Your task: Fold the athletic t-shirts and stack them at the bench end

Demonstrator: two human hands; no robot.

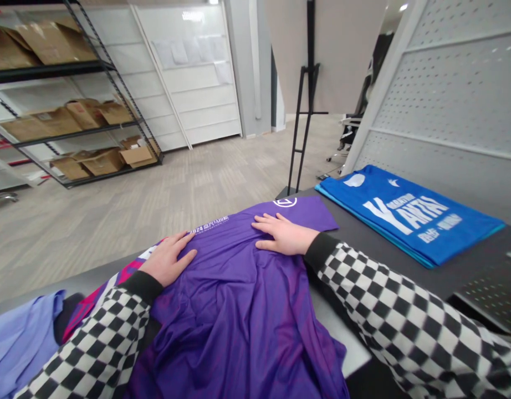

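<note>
A purple printed T-shirt (pixel 234 310) lies spread on a dark grey table (pixel 467 266), with a white logo and white lettering near its far edge. My left hand (pixel 168 257) rests flat on the shirt's left side, fingers apart. My right hand (pixel 282 234) presses flat near the shirt's far edge, holding no fabric. Both sleeves are black-and-white checked. To the right, a folded blue T-shirt (pixel 409 216) with white print lies apart from both hands. A pink-and-purple patterned garment (pixel 97 296) and a light blue cloth (pixel 20 343) lie beyond my left forearm.
A black metal shelf (pixel 72 94) holding cardboard boxes stands at the left. A black easel stand (pixel 303 122) rises beyond the table. A white perforated panel (pixel 459 83) stands along the right, and a grey floor lies beyond the table's edge.
</note>
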